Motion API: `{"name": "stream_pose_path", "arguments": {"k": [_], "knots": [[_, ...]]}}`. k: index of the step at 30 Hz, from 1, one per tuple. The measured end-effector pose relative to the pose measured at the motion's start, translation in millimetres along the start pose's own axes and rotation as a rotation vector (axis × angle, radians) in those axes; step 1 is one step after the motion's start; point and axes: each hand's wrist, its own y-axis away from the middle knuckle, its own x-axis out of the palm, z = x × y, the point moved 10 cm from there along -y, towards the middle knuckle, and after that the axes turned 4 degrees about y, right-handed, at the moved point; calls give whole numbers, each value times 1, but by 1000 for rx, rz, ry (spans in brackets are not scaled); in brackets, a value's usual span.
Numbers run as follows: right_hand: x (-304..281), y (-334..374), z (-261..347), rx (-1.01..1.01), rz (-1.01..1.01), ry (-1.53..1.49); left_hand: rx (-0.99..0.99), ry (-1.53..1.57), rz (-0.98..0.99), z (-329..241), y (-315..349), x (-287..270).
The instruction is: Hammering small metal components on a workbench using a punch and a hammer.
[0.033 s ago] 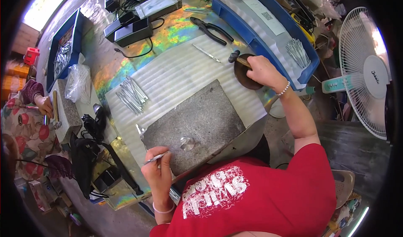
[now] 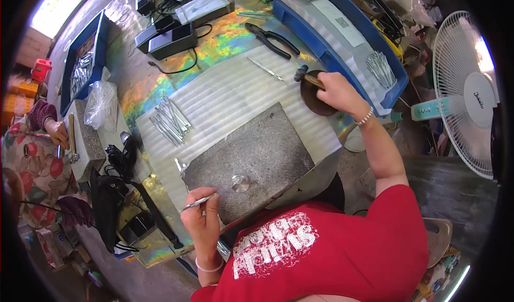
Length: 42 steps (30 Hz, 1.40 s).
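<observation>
My left hand (image 2: 202,213) pinches a thin silver metal rod (image 2: 197,202) at the near left edge of a rough grey stone slab (image 2: 257,152). On the slab, just right of that hand, sits a small round shiny metal piece (image 2: 240,183). At the far right, my right hand (image 2: 339,91) grips a small hammer (image 2: 302,73) by its wooden handle. The hammer lies over a dark brown round disc or dish (image 2: 316,99). Between the hammer and a pair of black-handled pliers (image 2: 272,39) rests a single thin metal rod (image 2: 266,68).
White foam sheet (image 2: 214,93) lies under the slab, with a pile of metal rods (image 2: 170,121) on it. Blue trays (image 2: 305,26) hold more rods. A white fan (image 2: 466,93) stands at right. At left, another person's hand (image 2: 57,133) is near a second hammer (image 2: 72,137).
The whole view has shifted very slightly. Both hands keep their hold on the rod and the hammer.
</observation>
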Motion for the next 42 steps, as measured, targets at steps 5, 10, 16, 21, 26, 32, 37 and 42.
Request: {"name": "stream_pose_path", "arguments": {"k": [5,10,16,21,26,32,37,42], "knots": [[-27,39,39,202,-17,-817,-208,664,-35,7,7,1],[-1,87,136,194,296,-1304,-462,1234,132,22,9,44],[26,110,226,-97,559,-1375,-486,1573,278,9,15,66],[27,110,251,-173,562,-1488,-468,1567,313,10,19,63],[30,110,248,-110,523,-1480,-475,1528,314,10,20,59],[31,109,246,-108,524,-1401,-467,1496,313,10,20,59],[30,107,243,-114,518,-1335,-452,1400,269,11,18,57],[32,106,241,-100,487,-1365,-249,1134,153,3,13,44]]}}
